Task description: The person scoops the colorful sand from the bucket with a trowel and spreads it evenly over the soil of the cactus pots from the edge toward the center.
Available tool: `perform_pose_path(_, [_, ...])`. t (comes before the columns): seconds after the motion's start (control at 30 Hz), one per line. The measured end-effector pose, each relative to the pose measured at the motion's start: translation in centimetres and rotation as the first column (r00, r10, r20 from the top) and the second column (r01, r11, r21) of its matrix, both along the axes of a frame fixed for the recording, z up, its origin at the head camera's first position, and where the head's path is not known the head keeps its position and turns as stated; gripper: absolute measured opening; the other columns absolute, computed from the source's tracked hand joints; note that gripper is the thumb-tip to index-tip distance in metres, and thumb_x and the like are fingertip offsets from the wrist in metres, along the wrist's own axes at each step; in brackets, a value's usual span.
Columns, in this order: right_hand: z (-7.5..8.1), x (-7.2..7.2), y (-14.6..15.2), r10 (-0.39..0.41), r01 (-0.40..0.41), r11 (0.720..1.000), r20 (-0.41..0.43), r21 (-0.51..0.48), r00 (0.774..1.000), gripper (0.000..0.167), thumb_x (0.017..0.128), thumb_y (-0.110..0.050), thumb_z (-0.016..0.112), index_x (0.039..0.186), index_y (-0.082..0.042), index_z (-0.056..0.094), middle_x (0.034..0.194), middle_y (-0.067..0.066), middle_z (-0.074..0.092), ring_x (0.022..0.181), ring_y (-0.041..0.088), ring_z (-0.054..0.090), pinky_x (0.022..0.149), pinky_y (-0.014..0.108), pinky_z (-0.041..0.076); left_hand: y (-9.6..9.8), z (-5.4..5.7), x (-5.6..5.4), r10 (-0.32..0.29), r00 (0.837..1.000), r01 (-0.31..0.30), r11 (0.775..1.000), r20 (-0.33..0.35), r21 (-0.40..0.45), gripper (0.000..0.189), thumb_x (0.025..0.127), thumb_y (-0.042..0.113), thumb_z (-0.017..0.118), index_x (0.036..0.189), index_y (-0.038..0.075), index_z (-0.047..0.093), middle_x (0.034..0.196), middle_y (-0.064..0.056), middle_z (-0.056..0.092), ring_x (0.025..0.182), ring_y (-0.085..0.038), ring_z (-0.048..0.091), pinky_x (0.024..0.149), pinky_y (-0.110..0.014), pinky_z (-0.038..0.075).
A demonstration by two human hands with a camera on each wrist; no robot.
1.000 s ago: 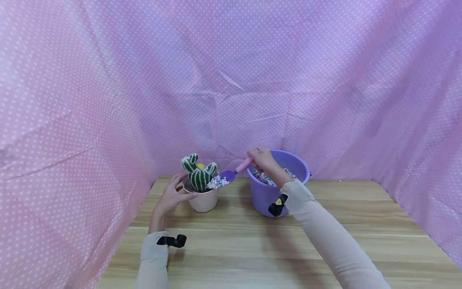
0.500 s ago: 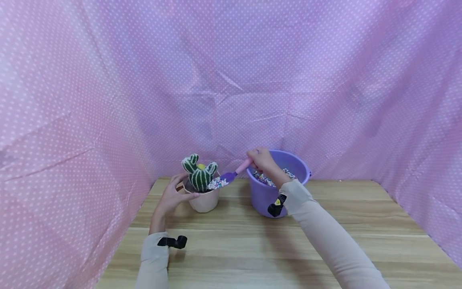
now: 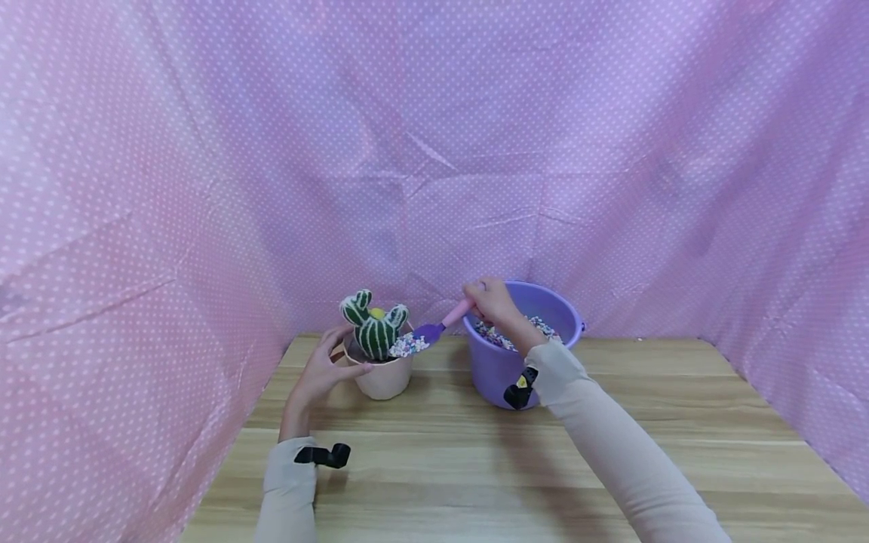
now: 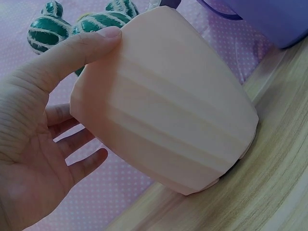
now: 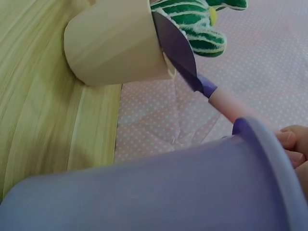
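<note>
A green, white-striped cactus [image 3: 376, 336] with a yellow spot on top stands in a pale flowerpot [image 3: 383, 381]. My left hand [image 3: 322, 369] holds the pot at its left side, thumb over the near rim and fingers round the far side, as the left wrist view [image 4: 144, 106] shows pot and thumb close up. With my right hand [image 3: 494, 303] I grip the pink handle of a small trowel [image 3: 458, 311]. Its purple blade [image 5: 179, 50] lies over the pot's right rim, tipped down to the left and loaded with small multicoloured pebbles [image 3: 409, 345] beside the cactus.
A purple bucket [image 3: 498, 377], partly filled with similar pebbles, stands right of the pot, under my right forearm. Pot and bucket rest near the back edge of a wooden table [image 3: 434, 467]. Pink dotted cloth [image 3: 434, 188] hangs behind and at both sides.
Almost nothing differs. Both hands keep their holds, and the trowel stays over the pot's right rim with the pebbles on its blade; pot and hands shift only very slightly.
</note>
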State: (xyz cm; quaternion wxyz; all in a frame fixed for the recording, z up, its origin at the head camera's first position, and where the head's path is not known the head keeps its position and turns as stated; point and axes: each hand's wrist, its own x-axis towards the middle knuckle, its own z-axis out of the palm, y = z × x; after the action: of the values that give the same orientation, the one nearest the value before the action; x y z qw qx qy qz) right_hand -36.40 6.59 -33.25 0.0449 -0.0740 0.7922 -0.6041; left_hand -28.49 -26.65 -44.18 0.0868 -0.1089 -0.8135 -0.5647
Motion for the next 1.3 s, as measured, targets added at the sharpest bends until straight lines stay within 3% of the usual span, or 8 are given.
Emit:
perform_pose_path(0.4, [-0.59,0.09,0.40,-0.036,0.071,0.986,-0.229,0.149,0.973,0.018,0.094,-0.019,0.063,0.085,-0.005,0.066,0.054,-0.007,0.048,0.049,0.008,0.044,0.048,0.018,0.036,-0.07,-0.18,-0.06,0.006,1.000,-0.007,1.000,0.020,0.005,0.085,0.082,0.011,0.086,0.153,0.004,0.040,0.161,-0.015,0.029,0.152,-0.037,0.025,0.123,-0.057,0.031])
perform_pose_path(0.63, [-0.54,0.10,0.26,-0.027,0.079,0.982,-0.288,0.173,0.957,0.024,0.095,-0.018,0.062,0.073,-0.009,0.059,0.052,-0.007,0.046,0.048,0.007,0.042,0.047,0.018,0.033,-0.07,-0.13,-0.05,-0.006,1.000,0.005,1.000,0.005,0.017,0.084,0.081,0.010,0.085,0.152,0.002,0.041,0.161,-0.018,0.029,0.151,-0.039,0.025,0.123,-0.059,0.031])
perform_pose_path(0.9, [-0.52,-0.17,-0.03,-0.027,0.060,0.989,-0.241,0.133,0.970,0.035,0.095,-0.016,0.059,0.063,-0.014,0.045,0.050,-0.007,0.042,0.045,0.007,0.037,0.043,0.019,0.029,-0.11,-0.08,-0.07,-0.009,1.000,0.009,1.000,0.005,0.020,0.084,0.081,0.011,0.086,0.152,0.002,0.040,0.160,-0.018,0.030,0.152,-0.039,0.025,0.123,-0.059,0.030])
perform_pose_path(1.13, [-0.22,-0.26,0.00,-0.009,0.025,0.993,-0.131,0.117,0.991,0.027,0.096,-0.014,0.058,0.071,-0.012,0.050,0.047,-0.005,0.044,0.041,0.007,0.034,0.040,0.020,0.027,-0.07,-0.01,0.01,-0.007,1.000,0.007,1.000,0.008,0.022,0.085,0.081,0.011,0.086,0.152,0.002,0.040,0.160,-0.018,0.031,0.151,-0.039,0.025,0.123,-0.059,0.030])
perform_pose_path(1.3, [-0.03,-0.25,-0.02,-0.006,0.018,0.992,-0.096,0.122,0.995,0.028,0.096,-0.015,0.058,0.070,-0.012,0.050,0.047,-0.005,0.045,0.041,0.007,0.034,0.041,0.020,0.028,-0.08,-0.07,0.05,-0.008,1.000,0.007,1.000,0.013,0.024,0.085,0.081,0.012,0.086,0.152,0.003,0.040,0.160,-0.018,0.030,0.152,-0.039,0.025,0.123,-0.059,0.030])
